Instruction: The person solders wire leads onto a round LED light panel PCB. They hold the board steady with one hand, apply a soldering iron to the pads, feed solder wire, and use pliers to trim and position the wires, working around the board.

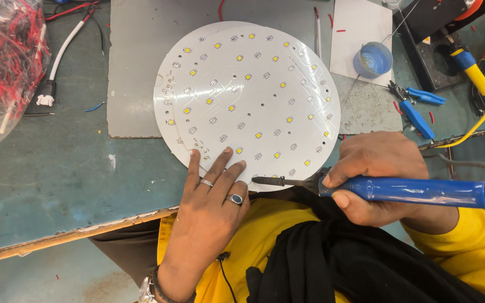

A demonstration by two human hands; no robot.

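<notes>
Right now the round white LED board (254, 101) lies flat on the tabletop (57, 168), its near edge toward the person. The left hand (211, 207) presses that edge, fingers (220, 163) spread apart. The right hand (374, 174) is clamped around a blue-handled soldering iron (399, 189), whose long axis runs sideways, tip pointing left and hovering at the board's near rim, just beside the left fingertips.
</notes>
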